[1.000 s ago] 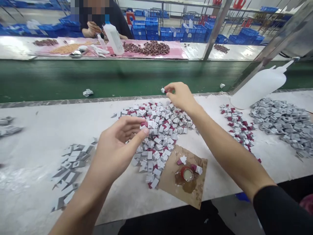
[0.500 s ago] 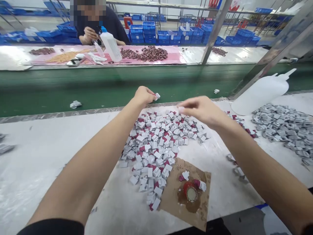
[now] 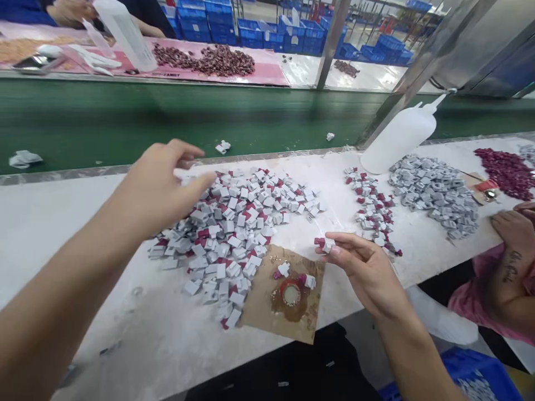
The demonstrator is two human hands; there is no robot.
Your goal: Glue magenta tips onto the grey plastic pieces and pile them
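My right hand (image 3: 370, 273) pinches a small grey-and-maroon plastic part (image 3: 325, 244) between thumb and fingertips, right of the cardboard. My left hand (image 3: 161, 181) hovers over the far left of a pile of similar parts (image 3: 236, 223), its thumb and fingers apart with nothing visible between them. One grey-and-maroon part (image 3: 223, 147) lies on the green conveyor belt (image 3: 167, 120) beyond the fingers. In front of the pile is a piece of brown cardboard (image 3: 261, 303), with a small red-rimmed round cap (image 3: 290, 292) in a wet brown stain and two parts beside it.
A white squeeze bottle (image 3: 399, 136) leans beside a metal post. Grey parts (image 3: 434, 192) and maroon parts (image 3: 507, 171) lie in heaps at the right, near another person's arm (image 3: 510, 267). Across the belt, a co-worker's hand (image 3: 75, 11) shows beside a large bottle (image 3: 125, 36).
My left hand has let go of a part on the belt and drawn back left. My right hand has come nearer, over the table by the cardboard. The view has turned right and downward.
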